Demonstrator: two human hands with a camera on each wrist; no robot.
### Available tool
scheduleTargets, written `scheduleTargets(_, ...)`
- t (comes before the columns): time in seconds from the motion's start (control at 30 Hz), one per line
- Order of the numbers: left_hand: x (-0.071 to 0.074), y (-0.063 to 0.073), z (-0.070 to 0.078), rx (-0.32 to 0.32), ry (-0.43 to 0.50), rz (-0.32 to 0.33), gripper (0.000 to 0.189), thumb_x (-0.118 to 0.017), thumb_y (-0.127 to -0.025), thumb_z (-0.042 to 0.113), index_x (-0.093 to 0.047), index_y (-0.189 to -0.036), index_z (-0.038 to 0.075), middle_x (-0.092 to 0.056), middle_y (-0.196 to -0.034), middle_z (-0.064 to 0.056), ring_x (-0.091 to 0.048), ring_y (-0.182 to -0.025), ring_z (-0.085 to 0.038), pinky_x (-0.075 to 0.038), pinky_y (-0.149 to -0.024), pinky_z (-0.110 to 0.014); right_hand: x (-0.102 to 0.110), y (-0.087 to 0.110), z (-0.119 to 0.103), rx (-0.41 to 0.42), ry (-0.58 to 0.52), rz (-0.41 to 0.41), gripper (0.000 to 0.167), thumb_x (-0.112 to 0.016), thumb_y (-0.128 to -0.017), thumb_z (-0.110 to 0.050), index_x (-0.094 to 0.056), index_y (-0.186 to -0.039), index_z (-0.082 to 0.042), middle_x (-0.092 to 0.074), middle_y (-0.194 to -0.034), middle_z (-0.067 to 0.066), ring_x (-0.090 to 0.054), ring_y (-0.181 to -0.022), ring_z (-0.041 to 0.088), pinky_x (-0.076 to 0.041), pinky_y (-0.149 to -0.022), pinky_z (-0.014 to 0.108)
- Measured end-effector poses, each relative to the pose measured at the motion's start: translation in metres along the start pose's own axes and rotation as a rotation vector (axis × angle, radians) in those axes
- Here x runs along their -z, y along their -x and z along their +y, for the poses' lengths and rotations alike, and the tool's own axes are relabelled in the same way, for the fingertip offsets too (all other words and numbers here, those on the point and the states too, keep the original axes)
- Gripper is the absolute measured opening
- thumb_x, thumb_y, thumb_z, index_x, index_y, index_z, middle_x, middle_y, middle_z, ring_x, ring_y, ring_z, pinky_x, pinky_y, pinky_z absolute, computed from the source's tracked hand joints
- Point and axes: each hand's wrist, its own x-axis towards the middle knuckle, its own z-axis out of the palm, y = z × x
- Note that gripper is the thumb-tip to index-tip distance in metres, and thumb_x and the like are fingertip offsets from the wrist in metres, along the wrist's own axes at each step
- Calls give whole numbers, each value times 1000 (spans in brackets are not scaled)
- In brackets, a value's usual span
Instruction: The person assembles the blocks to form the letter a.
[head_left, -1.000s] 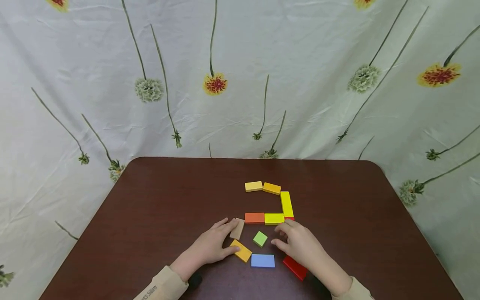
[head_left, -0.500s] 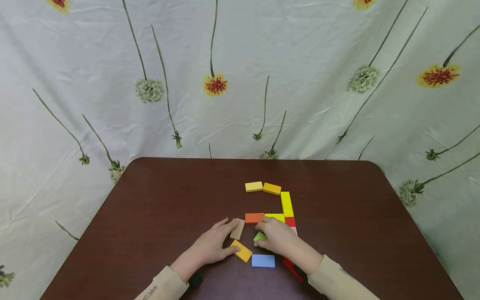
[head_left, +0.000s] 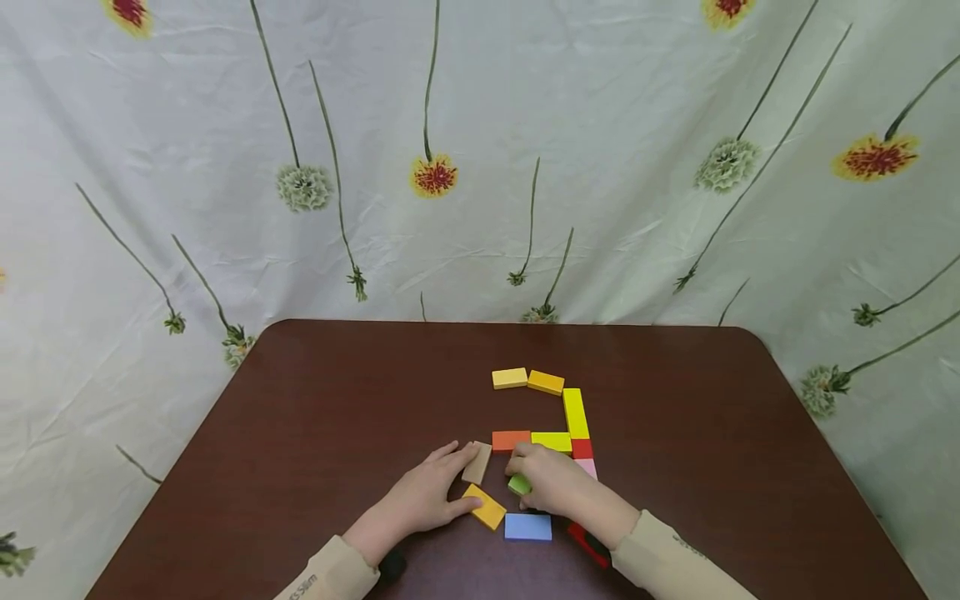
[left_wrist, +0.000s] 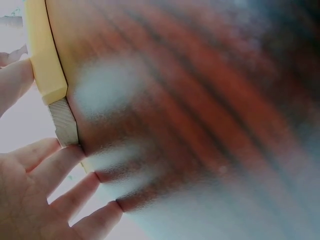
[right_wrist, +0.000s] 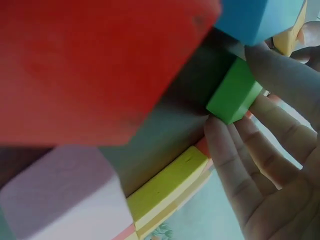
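Observation:
My left hand (head_left: 422, 493) lies with its fingers spread and fairly straight. Its fingertips touch a tan wooden block (head_left: 477, 463), and the thumb rests on an orange-yellow block (head_left: 486, 507); both blocks also show at the left of the left wrist view. My right hand (head_left: 553, 482) pinches a small green block (head_left: 519, 483) between thumb and fingers, partly covering it. In the right wrist view that green block (right_wrist: 235, 92) sits between the thumb and fingertips. A blue block (head_left: 528, 527) lies just nearer than the green one.
An orange-red block (head_left: 511, 442), yellow block (head_left: 551, 442), small red block (head_left: 582, 449) and pink block (head_left: 586, 468) continue the outline. Beyond them stand a long yellow block (head_left: 576, 413) and two yellowish blocks (head_left: 510, 378). Another red block (head_left: 588, 546) lies beneath my right forearm.
My right hand has moved left from beside the pink block to the green block and taken hold of it; the block has turned slightly. My left hand has stayed in place.

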Motion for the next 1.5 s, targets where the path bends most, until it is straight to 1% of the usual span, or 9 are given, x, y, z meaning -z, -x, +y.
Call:
scheduleTargets(0.17, 0, 0, 0, 5, 8, -3, 76, -71, -89, 43, -42, -150, 9, -46, -151, -11, -37, -143, -39, -46, -100, -57, 2, 0, 4, -19, -24, -1, 33, -87, -74, -18, -75, -103, -10, -62, -98, 0, -57, -83, 13, -55, -80, 27)
scheduleTargets(0.3, 0, -2, 0, 6, -2, -1, 76, -71, -89, 43, -41, -151, 9, -45, -152, -11, -37, -143, -38, -46, -101, -57, 11, 3, 12, -76, -89, -10, 33, -88, -73, -17, -75, -103, -10, -63, -102, 1, -58, -87, 16, -55, -83, 32)
scheduleTargets(0.47, 0, -2, 0, 0, -4, 1, 76, -72, -89, 42, -41, -150, 9, -45, -152, -11, -36, -143, -38, -45, -101, -57, 19, 15, 19, -149, -136, -30, 33, -88, -72, -18, -75, -101, -11, -62, -101, 0, -55, -85, 15, -53, -78, 33)
scheduleTargets(0.6, 0, -2, 0, 1, -6, 1, 76, -72, -89, 43, -41, -150, 9, -46, -152, -10, -37, -143, -37, -46, -101, -57, 19, 26, 25, -169, -145, -37, 33, -88, -71, -19, -75, -100, -11, -61, -95, -1, -53, -82, 14, -52, -74, 31)
scheduleTargets(0.77, 1, -3, -1, 6, -3, -2, 77, -72, -88, 43, -41, -151, 10, -46, -152, -10, -36, -143, -37, -46, -100, -58, 13, 38, 32, -132, -120, -27, 33, -89, -71, -21, -75, -100, -13, -61, -92, -3, -52, -80, 12, -50, -70, 28)
scheduleTargets(0.87, 1, -3, -1, 7, 0, -1, 77, -72, -88, 42, -41, -151, 10, -46, -152, -11, -36, -143, -38, -46, -100, -58, 8, 42, 34, -96, -84, -5, 35, -89, -70, -26, -76, -100, -14, -64, -93, -4, -53, -82, 11, -48, -75, 30)
scheduleTargets(1.03, 2, -2, -1, 13, 2, 3, 76, -72, -88, 42, -42, -150, 10, -46, -151, -11, -36, -143, -37, -46, -100, -58, 6, 45, 38, -43, -65, 32, 37, -88, -71, -31, -77, -103, -16, -69, -95, -4, -53, -89, 12, -38, -74, 31)
scheduleTargets(1.23, 1, -1, 0, 12, 7, 2, 77, -73, -88, 42, -42, -150, 9, -46, -151, -11, -36, -143, -38, -46, -100, -58, 7, 50, 47, 34, -109, 91, 22, -78, -83, -18, -78, -105, -16, -73, -97, -5, -49, -85, 10, -39, -71, 27)
scheduleTargets(1.5, -1, 0, 1, 3, 5, 12, 77, -74, -87, 41, -42, -150, 9, -47, -151, -11, -37, -143, -38, -46, -99, -58, 5, 52, 53, 66, -133, 116, 18, -79, -82, -13, -79, -100, -14, -74, -93, -6, -50, -83, 8, -40, -70, 22)
